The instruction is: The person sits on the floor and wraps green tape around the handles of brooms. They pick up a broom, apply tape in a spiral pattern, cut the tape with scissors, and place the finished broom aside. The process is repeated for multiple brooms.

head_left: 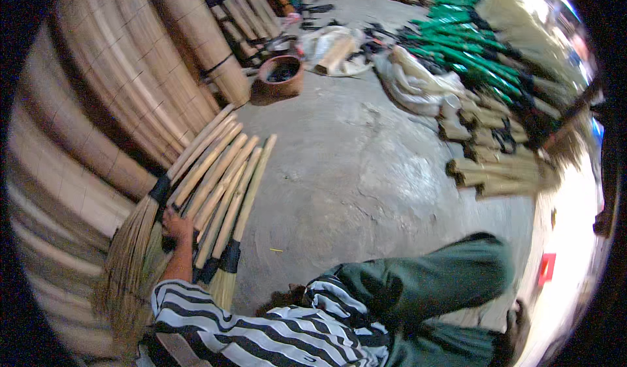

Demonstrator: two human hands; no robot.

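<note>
Touching with left hand one of the brooms laid in a row at left; already banded in black where visible, so seemingly well along; cannot tell whether gripped, nor the state of the shadowed right hand, nor any steps left undone.

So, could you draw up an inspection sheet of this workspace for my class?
Surface: grey floor, patchy, with a small yellow strip.
Job's things: brooms with pale handles and dark bindings, side by side.
Clutter: brown bowl with dark contents; crumpled white sack; green poles.
Hands: left hand at the brooms' bindings, grip unclear; right hand cannot be made out.
Cables: nothing seen.
Surroundings: long slatted rolls at left; pale straw at upper right.
</note>
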